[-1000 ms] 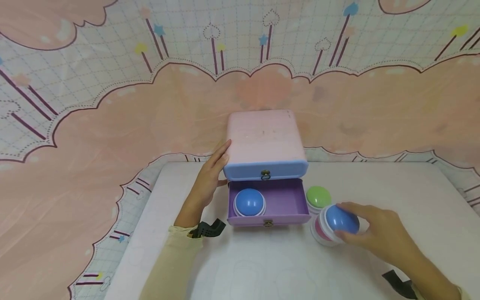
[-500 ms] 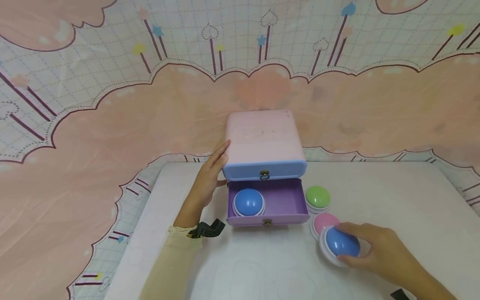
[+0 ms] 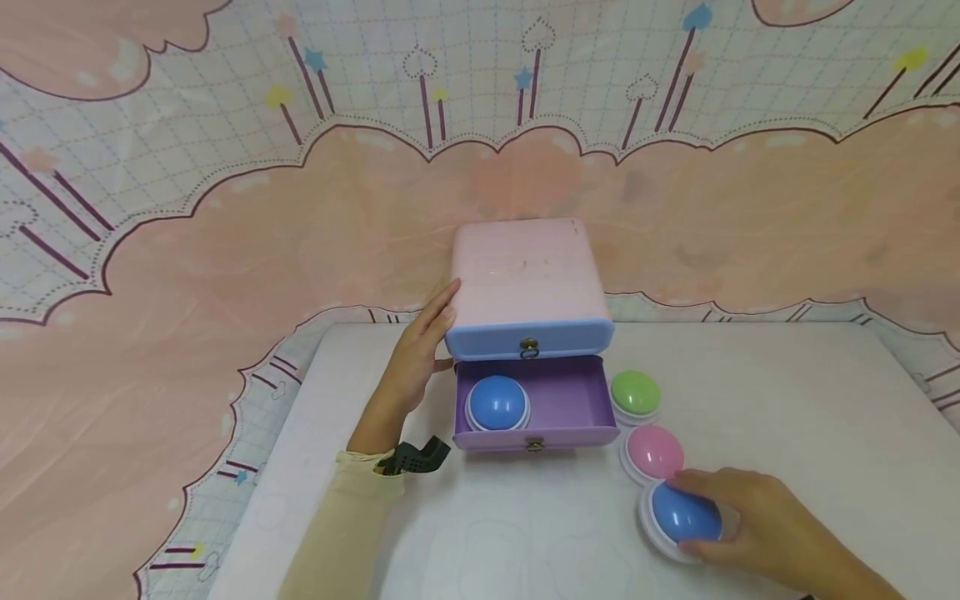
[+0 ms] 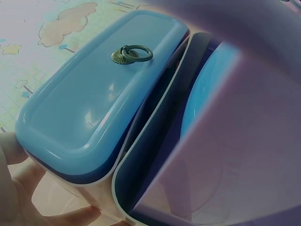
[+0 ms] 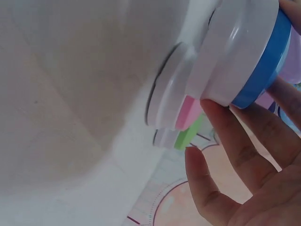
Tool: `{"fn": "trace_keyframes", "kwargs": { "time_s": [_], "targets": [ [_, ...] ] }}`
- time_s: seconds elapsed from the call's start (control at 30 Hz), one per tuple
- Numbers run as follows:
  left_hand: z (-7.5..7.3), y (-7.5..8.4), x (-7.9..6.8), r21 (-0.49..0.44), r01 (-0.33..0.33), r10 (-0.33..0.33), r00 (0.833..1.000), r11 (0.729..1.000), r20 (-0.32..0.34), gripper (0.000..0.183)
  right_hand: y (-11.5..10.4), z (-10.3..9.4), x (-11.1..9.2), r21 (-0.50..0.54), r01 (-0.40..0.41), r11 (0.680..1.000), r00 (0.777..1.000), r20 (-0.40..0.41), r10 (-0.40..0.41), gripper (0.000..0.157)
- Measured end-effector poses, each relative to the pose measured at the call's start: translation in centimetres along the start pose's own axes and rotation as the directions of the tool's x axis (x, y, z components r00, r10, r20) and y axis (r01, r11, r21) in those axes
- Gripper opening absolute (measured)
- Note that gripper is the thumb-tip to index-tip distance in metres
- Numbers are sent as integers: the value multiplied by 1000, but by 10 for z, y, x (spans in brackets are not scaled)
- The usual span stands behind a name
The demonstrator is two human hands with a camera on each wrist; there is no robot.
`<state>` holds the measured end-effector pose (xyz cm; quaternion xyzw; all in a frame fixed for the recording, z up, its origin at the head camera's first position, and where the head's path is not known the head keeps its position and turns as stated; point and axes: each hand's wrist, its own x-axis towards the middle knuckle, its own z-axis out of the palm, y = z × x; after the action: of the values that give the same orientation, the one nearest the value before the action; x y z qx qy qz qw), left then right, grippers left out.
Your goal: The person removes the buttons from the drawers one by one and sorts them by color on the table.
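My right hand (image 3: 765,517) pinches a blue-domed buzzer button (image 3: 684,512) by its sides, at the front right of the white table. In the right wrist view the fingertips (image 5: 221,110) lie along the white base (image 5: 237,52) of this button. My left hand (image 3: 420,354) rests with extended fingers against the left side of a small drawer box (image 3: 525,271), pink on top with a blue upper drawer. Its lower purple drawer (image 3: 573,392) stands pulled out, with another blue buzzer button (image 3: 498,403) in the left half.
Just behind the gripped button stands a pink buzzer button (image 3: 655,452), and a green one (image 3: 635,392) is farther back, beside the drawer. A patterned cloth (image 3: 712,217) hangs behind the white table (image 3: 450,533).
My right hand has moved the blue buzzer button toward the front, off the pink one, which now shows fully. The left hand and the drawer box have stayed put.
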<state>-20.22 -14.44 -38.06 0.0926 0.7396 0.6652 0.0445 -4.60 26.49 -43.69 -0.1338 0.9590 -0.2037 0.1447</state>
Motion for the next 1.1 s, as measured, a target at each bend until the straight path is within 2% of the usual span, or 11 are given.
{"fn": "trace_keyframes", "kwargs": {
  "time_s": [0.17, 0.23, 0.4, 0.47, 0.63, 0.9, 1.1],
  "targets": [
    [0, 1, -1, -3, 1, -1, 1000, 1000, 0, 50, 0, 1, 1, 14, -69, 998, 992, 105, 67, 80],
    [0, 2, -1, -2, 4, -4, 1000, 1000, -2, 50, 0, 1, 1, 9, -83, 996, 989, 121, 81, 81],
    [0, 2, -1, 5, 7, -7, 1000, 1000, -4, 49, 4, 5, 0, -49, -10, 999, 996, 87, 14, 83],
    [0, 2, -1, 9, 7, -7, 1000, 1000, -5, 49, 7, 6, -1, -87, 52, 995, 997, 53, -48, 83],
    [1, 1, 0, 8, 9, -9, 1000, 1000, -4, 49, 11, 11, -1, -118, 95, 988, 995, 19, -93, 83],
    [1, 1, 0, -3, 17, -17, 1000, 1000, -7, 49, 16, 13, 0, -120, 120, 986, 992, -12, -122, 81],
    [0, -1, 1, -2, 16, -16, 1000, 1000, -12, 48, 16, 13, 1, -121, 111, 986, 994, -8, -113, 83]
  ]
}}
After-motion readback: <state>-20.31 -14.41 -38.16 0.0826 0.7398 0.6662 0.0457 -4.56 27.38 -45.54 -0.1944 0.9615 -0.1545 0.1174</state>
